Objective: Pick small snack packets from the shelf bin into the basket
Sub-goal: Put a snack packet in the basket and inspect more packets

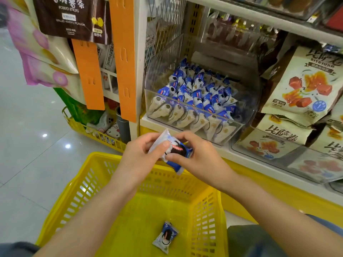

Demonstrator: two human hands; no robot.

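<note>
Snack packet (171, 151) pinched by left hand (143, 156) and right hand (196, 154); released early, it could miss the basket (206, 204)

We count two hands, the left hand (141, 153) and right hand (203, 154); one yellow shopping basket (204, 219); one snack packet (165, 236) inside it; one clear shelf bin (249, 101) with dozens more; perhaps two held packets (176, 151), hard to separate.

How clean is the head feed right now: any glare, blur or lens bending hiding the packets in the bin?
Head view: even light, no hard shadows; two glare spots on the floor tiles, off the work; faint sheen on the clear bin, packets inside readable; top-left corner smeared; shelf edge bowed by the wide lens; the packet between left hand and right hand is sharp.
</note>
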